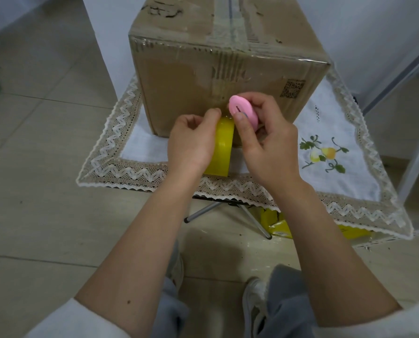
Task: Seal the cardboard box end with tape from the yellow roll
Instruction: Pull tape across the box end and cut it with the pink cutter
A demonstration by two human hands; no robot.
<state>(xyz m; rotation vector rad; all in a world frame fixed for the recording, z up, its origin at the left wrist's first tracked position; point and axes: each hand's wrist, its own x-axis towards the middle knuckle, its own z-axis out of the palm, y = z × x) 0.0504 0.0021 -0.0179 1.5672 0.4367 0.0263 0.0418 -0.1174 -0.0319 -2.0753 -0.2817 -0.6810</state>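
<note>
Left hand [191, 142] fingers curled round yellow tape roll [222, 150], held on edge against near face of cardboard box [228, 76]. Right hand [269, 145] fingers curled, pinching pink oval cutter [244, 112] just above roll. Box on lace-edged cloth [337, 132] over table; old clear tape along top seam.

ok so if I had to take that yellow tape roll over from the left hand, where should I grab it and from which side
Grip the yellow tape roll by its lower rim, the bare part nearest the camera, coming in from below and from the front. It stands on edge against the cardboard box; the left hand covers its left face, and the right hand with the pink cutter crowds the top.
</note>
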